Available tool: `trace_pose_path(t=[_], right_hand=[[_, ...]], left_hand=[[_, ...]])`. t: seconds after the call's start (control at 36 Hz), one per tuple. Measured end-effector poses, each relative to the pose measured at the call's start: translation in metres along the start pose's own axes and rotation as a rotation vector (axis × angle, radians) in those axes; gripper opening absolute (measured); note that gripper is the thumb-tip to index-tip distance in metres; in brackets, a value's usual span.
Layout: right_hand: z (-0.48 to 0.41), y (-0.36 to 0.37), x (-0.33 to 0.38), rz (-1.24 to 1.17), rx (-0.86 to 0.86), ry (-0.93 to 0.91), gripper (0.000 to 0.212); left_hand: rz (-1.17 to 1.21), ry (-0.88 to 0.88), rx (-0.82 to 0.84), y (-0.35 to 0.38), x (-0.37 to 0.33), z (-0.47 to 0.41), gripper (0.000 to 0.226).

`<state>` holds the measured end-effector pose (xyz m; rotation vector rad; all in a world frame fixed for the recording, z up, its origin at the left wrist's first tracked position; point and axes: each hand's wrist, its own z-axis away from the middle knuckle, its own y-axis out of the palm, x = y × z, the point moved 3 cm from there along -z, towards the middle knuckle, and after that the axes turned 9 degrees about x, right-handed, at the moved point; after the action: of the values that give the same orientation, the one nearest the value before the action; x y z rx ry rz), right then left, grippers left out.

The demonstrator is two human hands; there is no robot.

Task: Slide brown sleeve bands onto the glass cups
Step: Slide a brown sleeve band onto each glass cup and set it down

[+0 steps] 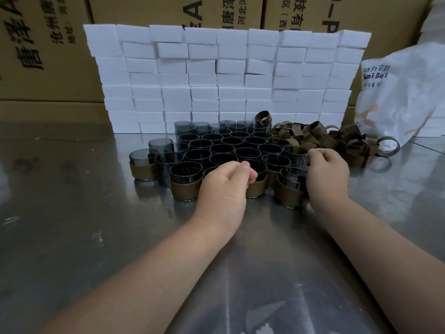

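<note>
– Starting with the left hand (226, 183): how is it held?
– It is held curled over the front row, thumb pressed against the forefinger, just above a banded cup (257, 188). Whether anything is pinched there cannot be told.
– And the right hand (327, 175)?
– Its fingers are curled round the side of a bare cup (295, 157) at the right edge of the cluster, and that cup is gripped near its rim. A second banded cup (290, 192) is seen directly in front of it, just beside the hand.
– Where are the glass cups (222, 149) found?
– They are packed upright, rim against rim, on the metal table (72, 225). Bands are worn only in the front row and by one cup at the far left (143, 169); the rows behind are left bare.
– And the sleeve bands (320, 138)?
– They are heaped loose to the right of the cups, behind the right hand. One band (263, 118) is perched on top of the back row, and one ring (389, 147) is stood on edge at the heap's far right end.
– What is set behind all this?
– A wall of white foam blocks (226, 75) is stacked close behind the cups. Printed cardboard boxes (43, 44) are seen beyond it, and a crumpled white bag (404, 92) is slumped at the right, just beside the heap.
</note>
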<state>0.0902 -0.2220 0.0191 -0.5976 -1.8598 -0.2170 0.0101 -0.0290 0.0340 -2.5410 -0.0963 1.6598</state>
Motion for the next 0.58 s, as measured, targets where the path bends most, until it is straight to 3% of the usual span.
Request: trace_pose_path(t=[0.17,0.33,0.5,0.58], right_hand=[[-0.009,-0.005,-0.010,-0.033,-0.162,0.056,0.035],[-0.027,-0.017,-0.032,-0.137,-0.252,0.306,0.046],[-0.027,-0.012,-0.033,0.057,-0.184,0.196,0.028],[-0.035,-0.011,-0.033,0.126,-0.162,0.169,0.030]], left_hand=[[-0.016,0.004,0.016,0.001,0.004,-0.001,0.034],[-0.031,-0.003,0.024,0.002,0.009,-0.002,0.035],[-0.109,-0.034,0.077,0.006,0.016,0.000,0.037],[-0.160,-0.026,0.112,0.007,0.020,0.000,0.037]])
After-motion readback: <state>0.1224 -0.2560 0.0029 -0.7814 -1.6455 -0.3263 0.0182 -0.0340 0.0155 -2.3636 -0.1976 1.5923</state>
